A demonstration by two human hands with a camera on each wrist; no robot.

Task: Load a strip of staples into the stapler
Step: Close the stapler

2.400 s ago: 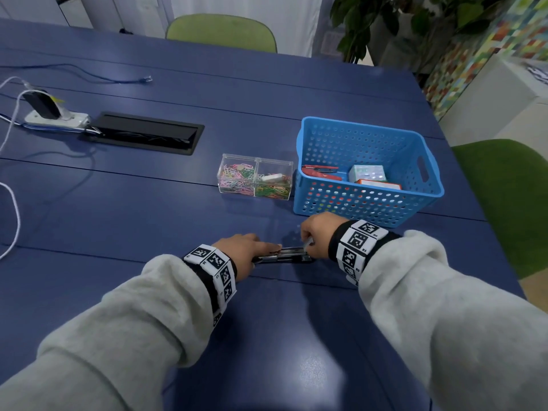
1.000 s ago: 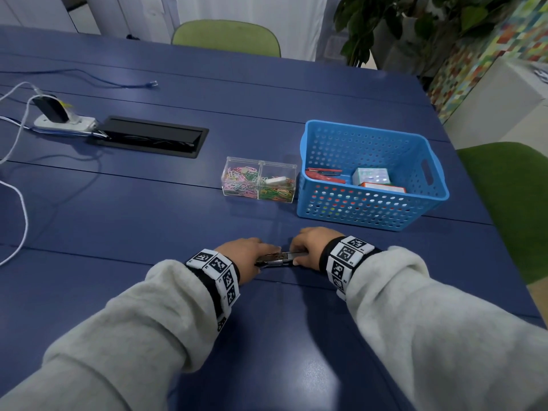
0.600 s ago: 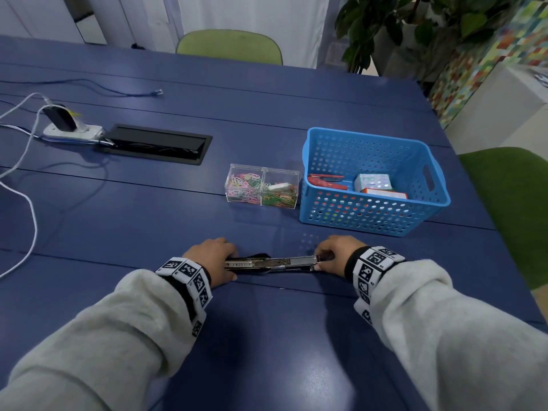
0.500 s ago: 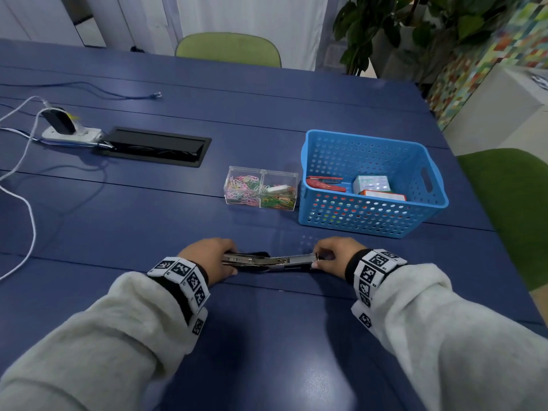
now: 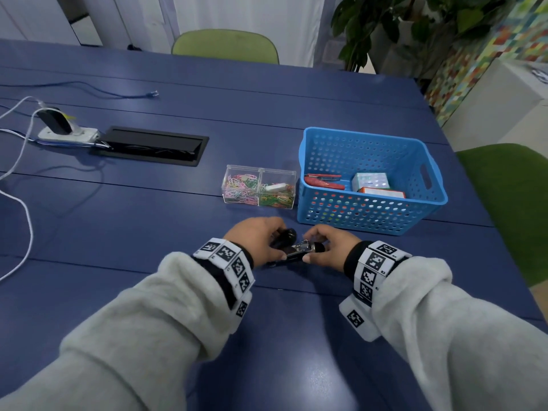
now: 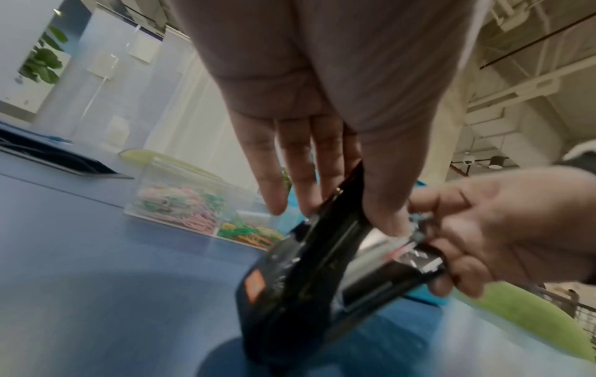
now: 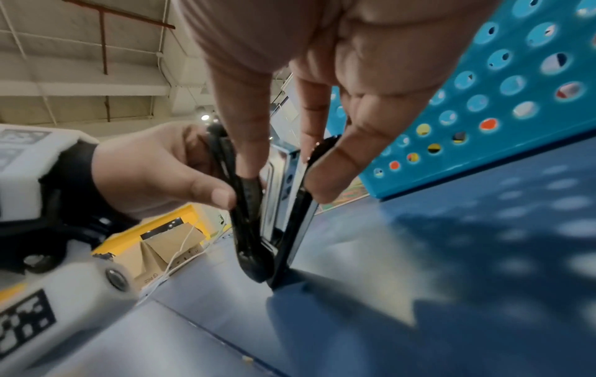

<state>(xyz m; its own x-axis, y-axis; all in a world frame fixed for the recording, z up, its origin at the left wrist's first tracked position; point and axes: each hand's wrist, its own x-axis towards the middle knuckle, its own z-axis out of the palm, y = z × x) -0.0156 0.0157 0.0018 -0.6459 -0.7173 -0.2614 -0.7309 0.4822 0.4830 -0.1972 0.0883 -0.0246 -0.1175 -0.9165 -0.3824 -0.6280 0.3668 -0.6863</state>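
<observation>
A black stapler (image 5: 297, 248) with a silver magazine stands partly folded in a V near the table's front. Its hinge end rests on the blue table (image 5: 148, 221). My left hand (image 5: 261, 240) grips the black top cover (image 6: 325, 229) between thumb and fingers. My right hand (image 5: 324, 247) pinches the other arm of the stapler (image 7: 295, 204), its index finger against the cover. In the left wrist view the magazine's shiny front end (image 6: 416, 257) shows by my right hand (image 6: 503, 229). I see no loose staple strip.
A blue perforated basket (image 5: 370, 215) stands just beyond my hands, holding a red stapler (image 5: 323, 181) and small boxes (image 5: 370, 181). To its left is a clear box of coloured paper clips (image 5: 258, 189). A power strip (image 5: 66, 133), cables and a black hatch (image 5: 151, 145) lie far left.
Half a second ago the stapler lay opened flat between my spread hands. My hands have come together and folded its two arms towards each other.
</observation>
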